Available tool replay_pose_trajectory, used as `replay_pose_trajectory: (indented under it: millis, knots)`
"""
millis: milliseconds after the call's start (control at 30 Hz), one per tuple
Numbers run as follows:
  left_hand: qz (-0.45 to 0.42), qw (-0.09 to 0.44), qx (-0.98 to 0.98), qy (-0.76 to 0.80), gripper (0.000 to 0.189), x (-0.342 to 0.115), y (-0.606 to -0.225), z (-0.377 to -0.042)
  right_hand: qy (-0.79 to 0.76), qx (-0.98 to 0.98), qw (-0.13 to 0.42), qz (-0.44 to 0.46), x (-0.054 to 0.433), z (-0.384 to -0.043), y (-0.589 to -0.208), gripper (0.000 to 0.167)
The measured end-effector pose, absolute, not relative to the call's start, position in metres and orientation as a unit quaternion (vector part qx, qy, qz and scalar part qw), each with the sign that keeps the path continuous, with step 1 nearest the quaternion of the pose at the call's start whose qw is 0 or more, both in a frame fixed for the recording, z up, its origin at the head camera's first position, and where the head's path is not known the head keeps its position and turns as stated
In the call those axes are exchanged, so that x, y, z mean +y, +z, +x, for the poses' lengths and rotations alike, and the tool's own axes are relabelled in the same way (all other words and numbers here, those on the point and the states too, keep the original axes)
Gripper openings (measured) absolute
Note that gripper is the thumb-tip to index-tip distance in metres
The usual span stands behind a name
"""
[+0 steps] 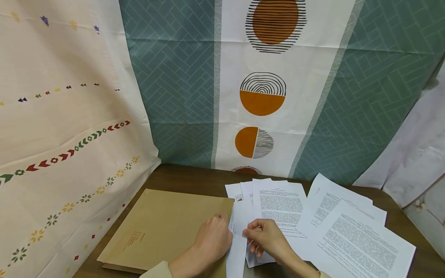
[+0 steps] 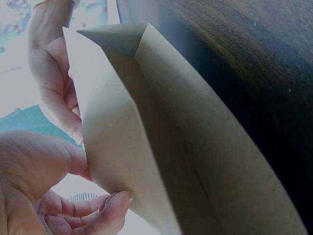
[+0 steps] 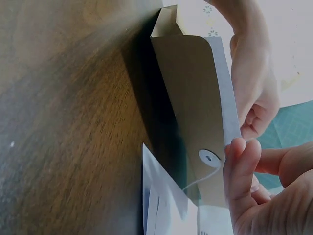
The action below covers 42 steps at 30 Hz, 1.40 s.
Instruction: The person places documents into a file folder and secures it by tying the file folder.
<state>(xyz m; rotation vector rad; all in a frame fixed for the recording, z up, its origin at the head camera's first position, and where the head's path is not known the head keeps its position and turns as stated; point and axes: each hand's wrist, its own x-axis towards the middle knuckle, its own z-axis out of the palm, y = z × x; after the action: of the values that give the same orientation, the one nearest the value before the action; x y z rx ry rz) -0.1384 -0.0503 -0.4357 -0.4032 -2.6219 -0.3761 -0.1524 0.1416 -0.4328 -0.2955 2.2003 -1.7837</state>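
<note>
A large brown paper envelope (image 1: 167,224) lies on the table at the left. My left hand (image 1: 214,236) grips its right edge, fingers curled. Along that edge a white printed sheet (image 1: 238,239) sticks out, partly covered by the envelope and the left hand. The fingertips of my right hand (image 1: 265,236) pinch the sheet's right edge. In the left wrist view the envelope's side (image 2: 171,132) stands spread apart, showing a deep fold. A round white button (image 3: 209,157) with a string sits on a brown flap in the right wrist view, beside the sheet's edge.
Several printed pages (image 1: 281,208) lie overlapping just right of the hands. More printed sheets (image 1: 358,239) spread out farther right, over the dark wooden table (image 1: 180,175). Patterned cloths (image 1: 174,96) hang behind and at the left side.
</note>
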Motion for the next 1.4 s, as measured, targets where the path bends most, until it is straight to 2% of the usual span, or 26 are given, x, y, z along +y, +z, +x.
replay_pose_trajectory:
  millis: [333,633,800,1000,1400]
  knots:
    - [-0.141,0.239,-0.951,-0.134,0.019,-0.049,-0.436,-0.138,-0.614,0.771,0.114,-0.12,0.132,-0.154,-0.433,0.017]
    - [-0.147,0.232,-0.952,-0.135,0.019,-0.051,-0.433,-0.137,-0.622,0.762,0.124,-0.131,0.127,-0.156,-0.436,0.018]
    - [-0.152,0.229,-0.952,-0.139,0.02,-0.051,-0.433,-0.137,-0.578,0.793,0.109,-0.158,0.128,-0.159,-0.437,0.01]
    - [-0.162,0.23,-0.95,-0.137,0.02,-0.052,-0.433,-0.137,-0.519,0.83,0.082,-0.186,0.13,-0.162,-0.439,0.013]
    - [-0.162,0.225,-0.951,-0.137,0.018,-0.052,-0.431,-0.136,-0.479,0.851,0.123,-0.177,0.126,-0.166,-0.444,0.023]
